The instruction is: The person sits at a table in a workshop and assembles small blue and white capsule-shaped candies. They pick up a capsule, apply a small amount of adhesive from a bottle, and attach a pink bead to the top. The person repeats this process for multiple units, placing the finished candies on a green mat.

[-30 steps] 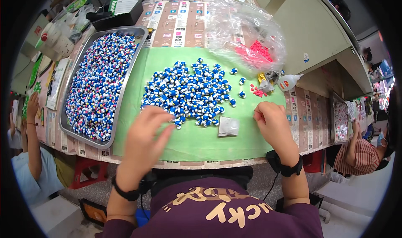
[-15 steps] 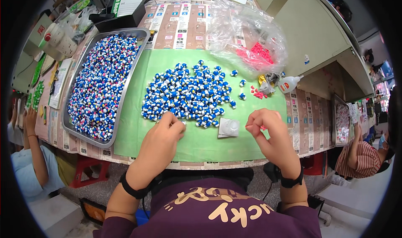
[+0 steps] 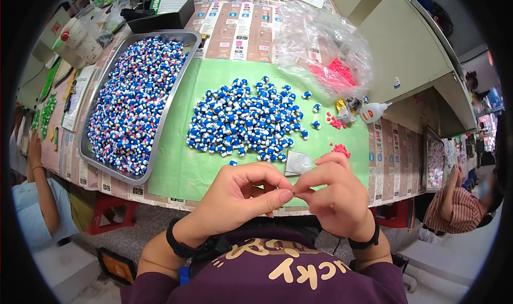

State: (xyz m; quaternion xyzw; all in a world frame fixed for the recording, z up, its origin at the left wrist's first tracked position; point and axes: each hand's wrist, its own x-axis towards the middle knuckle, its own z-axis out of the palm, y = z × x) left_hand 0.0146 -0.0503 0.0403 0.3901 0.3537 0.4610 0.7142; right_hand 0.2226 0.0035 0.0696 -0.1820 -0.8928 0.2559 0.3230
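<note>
Near the front edge of the green sheet [image 3: 176, 170], my left hand [image 3: 243, 194] and my right hand [image 3: 334, 194] meet at the fingertips. Both are closed in a pinch; whatever they hold is too small or too hidden to name. Beyond them lies a loose pile of small blue-and-white figure-like pieces [image 3: 240, 122], some with yellow or pink spots. Just behind my right fingers a small clear round dish [image 3: 301, 163] sits on a pale square card, partly covered by the hand. Close by on the right is a little heap of tiny pink-red pieces [image 3: 341, 151].
On the left, a metal tray [image 3: 152, 160] is full of similar pieces. Toward the back right are a clear plastic bag [image 3: 299, 37] with pink pieces, a white glue-type bottle [image 3: 374, 112] and a grey cabinet [image 3: 406, 53]. Other people sit left and right.
My hands, apart before, have come together at the front of the sheet. The left moved right from the pile's edge; the right moved slightly left and nearer. The view shifted a little.
</note>
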